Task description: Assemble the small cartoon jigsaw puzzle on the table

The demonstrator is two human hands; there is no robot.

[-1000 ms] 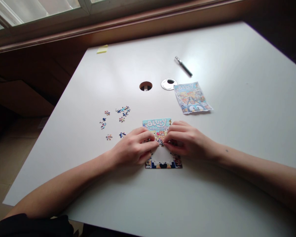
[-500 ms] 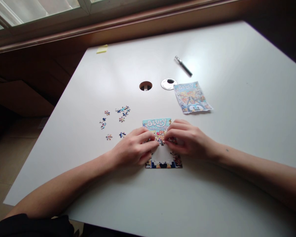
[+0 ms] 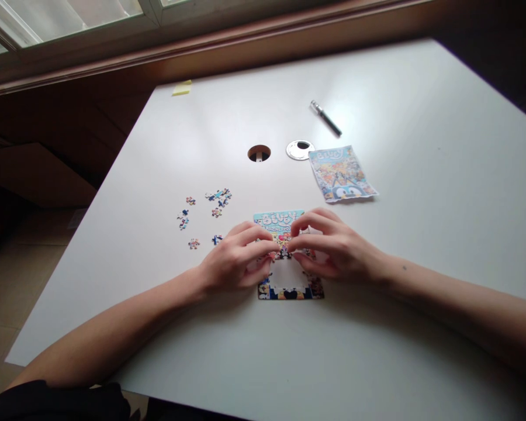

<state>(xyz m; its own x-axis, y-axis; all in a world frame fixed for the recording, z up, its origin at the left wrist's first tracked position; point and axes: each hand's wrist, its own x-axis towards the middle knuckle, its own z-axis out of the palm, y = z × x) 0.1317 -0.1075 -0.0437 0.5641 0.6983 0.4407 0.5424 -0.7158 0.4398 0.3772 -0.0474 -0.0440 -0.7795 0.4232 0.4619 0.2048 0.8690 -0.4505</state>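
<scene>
A partly assembled jigsaw puzzle (image 3: pixel 290 294) with a "Bluey" heading lies flat on the white table, a bare gap in its lower middle. My left hand (image 3: pixel 241 254) curls over its left side, fingertips at the small pieces just above the gap. From the right, my right hand (image 3: pixel 333 242) reaches in with bent fingers, its tips meeting the same row of pieces (image 3: pixel 284 252). Both hands are closed down on the puzzle; the exact contact under the fingertips is partly hidden. Several loose jigsaw pieces (image 3: pixel 219 196) lie left of it, one (image 3: pixel 217 240) close to my left hand.
A creased paper (image 3: pixel 344 175) printed with the puzzle's picture lies beyond my right hand. Behind it are a metal ring cover (image 3: pixel 298 150), a round table hole (image 3: pixel 259 154) and a black marker (image 3: pixel 326 118). A yellow sticky note (image 3: pixel 182 88) marks the far left corner.
My fingers have shifted slightly over the puzzle, the fingers and thumb of each hand spreading a little. The loose pieces and the paper have stayed put.
</scene>
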